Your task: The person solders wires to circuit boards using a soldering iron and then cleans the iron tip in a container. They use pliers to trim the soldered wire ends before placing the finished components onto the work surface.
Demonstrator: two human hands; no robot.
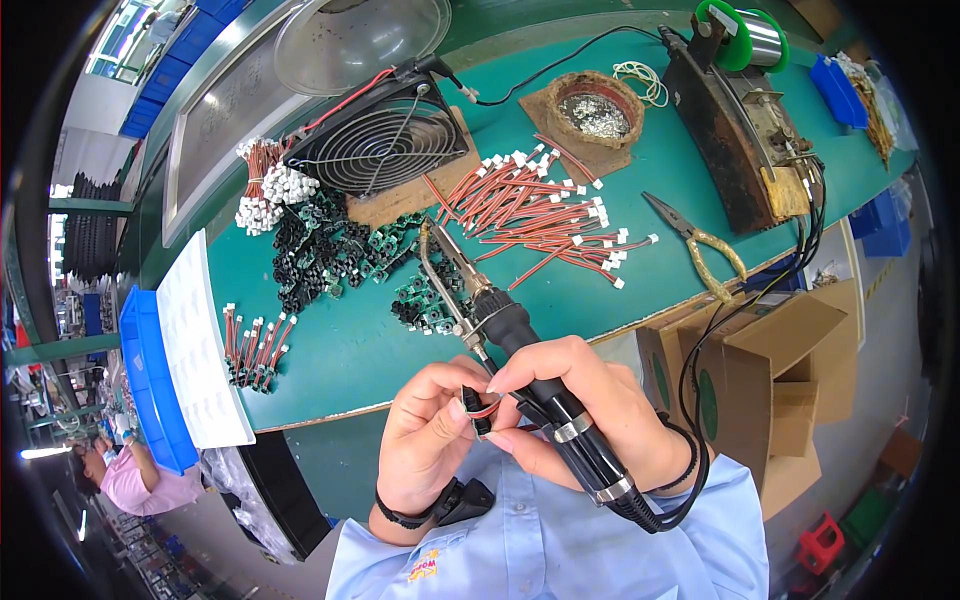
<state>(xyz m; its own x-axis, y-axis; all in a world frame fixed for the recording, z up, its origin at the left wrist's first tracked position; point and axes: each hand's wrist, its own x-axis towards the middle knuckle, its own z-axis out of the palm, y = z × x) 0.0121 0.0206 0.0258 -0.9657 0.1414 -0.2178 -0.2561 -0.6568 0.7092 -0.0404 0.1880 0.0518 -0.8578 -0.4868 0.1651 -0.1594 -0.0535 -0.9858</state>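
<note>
My left hand [428,425] pinches a small black component [473,402] with a short red wire across it, close in front of my chest. In my right hand [600,405] is a soldering iron [508,322] with a thin solder feed tube along its barrel, its tip pointing up and away over the table. The right fingertips also come close to the component; whether they touch it is hard to tell. Beyond the tip lie a heap of black components with green boards [335,245] and a spread of red-and-black wires with white connectors [540,205].
A black fan [385,140] stands at the back beside bundled wires [265,185]. Finished-looking wired pieces [258,350] lie left, by a white sheet [205,340] and blue tray [158,380]. Rightward are a solder pot [600,110], pliers [700,245], a solder spool machine [735,130] and cardboard boxes [760,370].
</note>
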